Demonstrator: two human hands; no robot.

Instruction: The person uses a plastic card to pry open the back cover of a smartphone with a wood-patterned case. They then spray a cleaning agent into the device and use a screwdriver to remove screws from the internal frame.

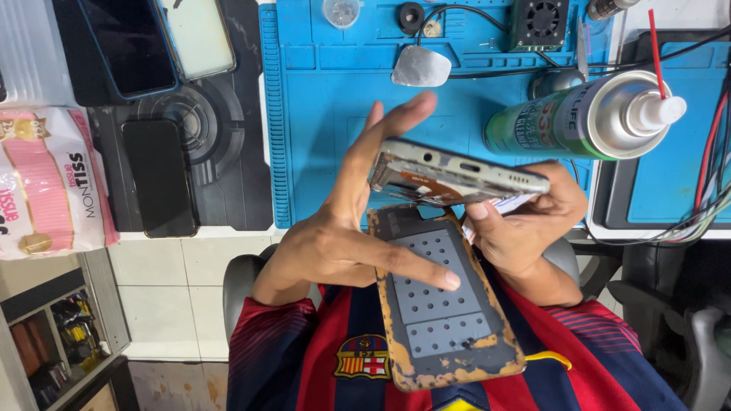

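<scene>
My left hand (346,228) holds a detached phone back panel (442,304), its grey inner side with orange adhesive residue facing up, thumb pressed on its middle and fingers raised behind a phone body. My right hand (525,221) grips that opened phone body (457,175) edge-on, bottom ports toward me, just above the panel's top end. Both are held over my lap in front of the blue work mat (327,114).
A green and silver spray can (579,118) with a red straw lies on the mat at right. Several phones (160,175) rest on a dark pad at left, beside a tissue pack (49,179). A small fan (539,23), cables and a metal pick (420,67) sit further back.
</scene>
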